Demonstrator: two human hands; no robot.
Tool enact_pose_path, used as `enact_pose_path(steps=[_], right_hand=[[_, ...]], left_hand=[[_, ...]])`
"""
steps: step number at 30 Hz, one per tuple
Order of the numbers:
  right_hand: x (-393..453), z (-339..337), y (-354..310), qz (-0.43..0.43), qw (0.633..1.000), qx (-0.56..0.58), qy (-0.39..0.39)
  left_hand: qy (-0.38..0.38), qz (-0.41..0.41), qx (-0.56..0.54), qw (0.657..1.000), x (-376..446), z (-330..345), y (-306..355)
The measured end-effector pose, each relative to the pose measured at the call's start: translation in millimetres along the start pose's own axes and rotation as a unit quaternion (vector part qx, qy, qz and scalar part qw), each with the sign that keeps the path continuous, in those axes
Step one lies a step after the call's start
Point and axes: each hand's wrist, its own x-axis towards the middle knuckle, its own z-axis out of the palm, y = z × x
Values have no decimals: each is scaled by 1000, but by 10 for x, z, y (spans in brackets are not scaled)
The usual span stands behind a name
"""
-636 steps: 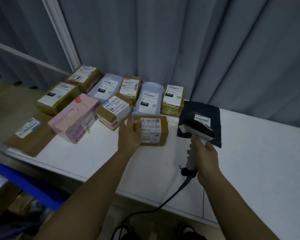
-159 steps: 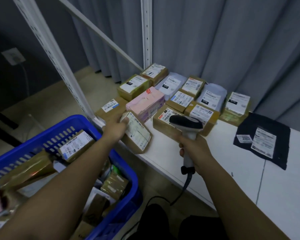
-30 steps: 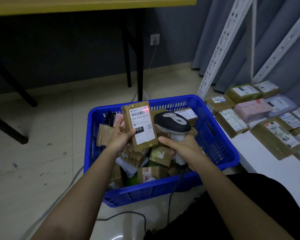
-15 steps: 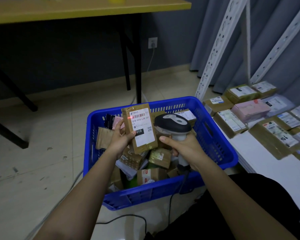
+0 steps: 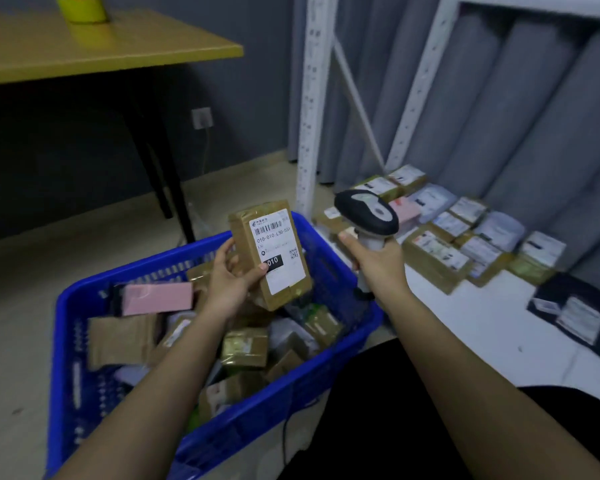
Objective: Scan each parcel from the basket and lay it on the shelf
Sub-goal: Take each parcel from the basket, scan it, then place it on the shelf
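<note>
My left hand [image 5: 230,278] grips a brown taped parcel [image 5: 271,252] with a white label, held upright above the blue basket [image 5: 340,355]. My right hand [image 5: 378,263] grips the handle of a black and grey barcode scanner [image 5: 367,213], raised just right of the parcel and over the basket's right rim. The basket holds several brown parcels and a pink one [image 5: 156,299]. On the white shelf [image 5: 471,327] to the right lie several labelled parcels [image 5: 437,254] in rows.
White perforated shelf uprights [image 5: 309,109] rise behind the basket. A black mailer [image 5: 579,317] lies on the shelf at the right. A yellow-topped table [image 5: 94,50] with dark legs stands at the left over the tiled floor. Grey curtains hang behind the shelf.
The view has swung right toward the shelf. Both hands have lifted with the parcel and scanner, and the red scan line on the label is gone.
</note>
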Motion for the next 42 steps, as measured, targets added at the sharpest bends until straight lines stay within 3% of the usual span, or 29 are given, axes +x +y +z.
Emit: enact_pose_path(steps=[7,13,18,23,31,34,36,39,42], right_hand=[[427,-1271,181,2,989,4,150],[440,-2266,755,119,970,-35,207],[514,-2721,973,188,937,113,272],[586,-3102,1062,202,911,137,333],[580,-3543,1246,219,891,147,369],[564,-3624,1282,224,890,147,368],[566,-3655,1288,228,891,150,363],[584,-3677,1284,223,896,149,354],[579,-3687,1283,220,897,147,354]], left_hand=[[-103,25,10,994,113,1503,89],[-220,10,68,973,228,2739,-122],[-301,-50,122,944,229,3533,-491],[-345,-88,194,914,235,4076,-808],[-419,2,289,861,275,4953,-1254],[-410,94,302,855,239,5201,-1388],[-387,209,383,812,221,5264,-1501],[-419,295,453,730,146,5206,-1705],[-423,407,524,617,135,5159,-1896]])
